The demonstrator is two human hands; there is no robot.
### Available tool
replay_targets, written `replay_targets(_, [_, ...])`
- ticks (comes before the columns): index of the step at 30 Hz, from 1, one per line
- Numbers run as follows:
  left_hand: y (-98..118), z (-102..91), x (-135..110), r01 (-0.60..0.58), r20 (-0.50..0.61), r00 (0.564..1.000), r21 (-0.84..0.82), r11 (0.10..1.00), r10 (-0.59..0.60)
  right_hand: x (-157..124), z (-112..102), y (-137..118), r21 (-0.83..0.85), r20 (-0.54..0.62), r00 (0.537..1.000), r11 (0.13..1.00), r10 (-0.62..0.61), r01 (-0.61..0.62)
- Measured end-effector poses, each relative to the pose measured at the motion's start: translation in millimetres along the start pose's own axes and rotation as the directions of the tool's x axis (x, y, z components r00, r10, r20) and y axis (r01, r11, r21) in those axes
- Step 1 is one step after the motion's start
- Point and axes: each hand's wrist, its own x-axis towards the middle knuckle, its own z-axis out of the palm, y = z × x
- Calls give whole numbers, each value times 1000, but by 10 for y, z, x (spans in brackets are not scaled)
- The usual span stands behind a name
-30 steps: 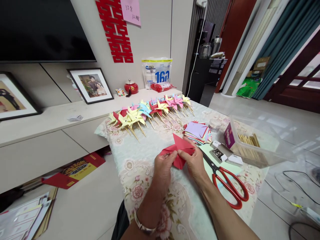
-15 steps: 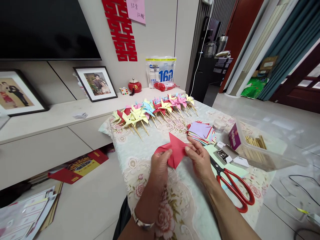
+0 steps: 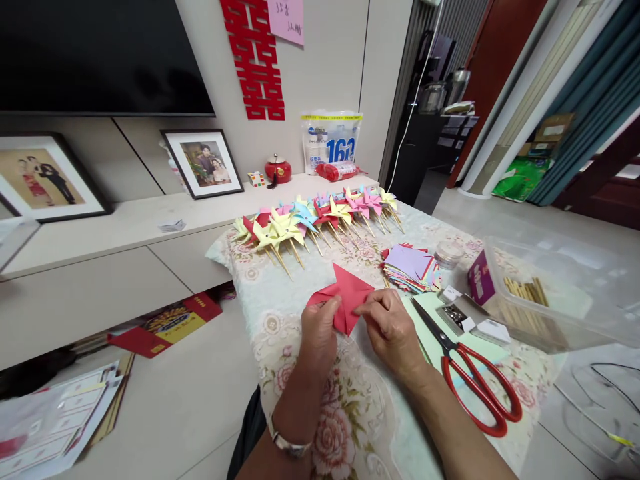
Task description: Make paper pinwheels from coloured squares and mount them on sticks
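Between my hands is a red paper pinwheel (image 3: 350, 293), its points partly folded toward the middle. My left hand (image 3: 321, 325) grips its left side, thumb pressed on the paper near the centre. Fingers of my right hand (image 3: 389, 325) are bent together at its right edge, pinching the paper. To the right lie scissors (image 3: 453, 347) with red handles, their blades on pale green paper (image 3: 425, 333). A small open box of metal fasteners (image 3: 454, 315) sits beside them. Behind my right hand is a stack of coloured paper squares (image 3: 410, 267).
Several finished pinwheels on sticks (image 3: 310, 220) lie in rows along the table's far side. A clear plastic bin (image 3: 565, 333) with wooden sticks (image 3: 525, 291) stands at the right, near a round clear container (image 3: 449, 253). A flowered cloth (image 3: 280, 333) covers the table.
My right hand has moved from the pinwheel's right point down to its lower right edge, with its fingers now curled. My left hand keeps its hold. The view has shifted slightly left.
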Motion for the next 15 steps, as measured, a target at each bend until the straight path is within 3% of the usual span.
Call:
replay_targets(7, [-21, -24, 0, -1, 13, 1000, 45, 999, 0, -17, 1, -11, -13, 85, 996, 1000, -4, 5])
replay_targets(15, [-62, -25, -6, -13, 52, 999, 94, 996, 8, 19, -52, -52, 94, 120, 979, 980, 165, -177])
